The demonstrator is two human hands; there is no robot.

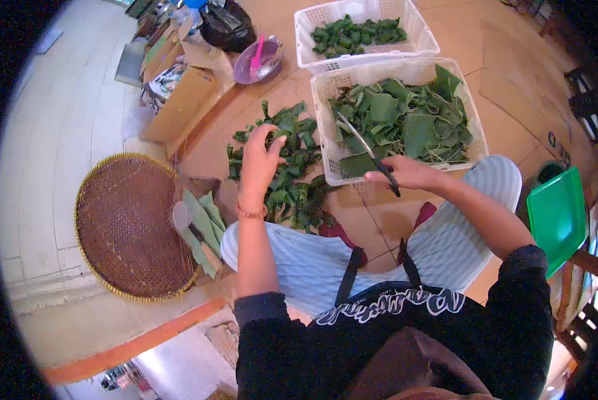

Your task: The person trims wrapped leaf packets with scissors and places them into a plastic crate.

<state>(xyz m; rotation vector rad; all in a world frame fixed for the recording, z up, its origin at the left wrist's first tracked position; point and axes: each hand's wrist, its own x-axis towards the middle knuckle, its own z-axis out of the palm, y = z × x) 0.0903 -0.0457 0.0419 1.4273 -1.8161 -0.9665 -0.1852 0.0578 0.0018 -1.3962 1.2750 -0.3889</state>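
Note:
My left hand is over a pile of small folded green leaf rolls on the floor. Its fingers curl around what looks like a rolled green leaf, partly hidden by the hand. In my right hand is a pair of scissors with dark handles, the metal blades angled up and left over a white plastic crate. Inside that crate lie loose large green leaves and cut pieces.
Behind stands another white crate with leaf rolls. A round woven tray and flat leaves lie left. Back left are a cardboard box, a purple basin and a black plastic bag. A green tray is at right.

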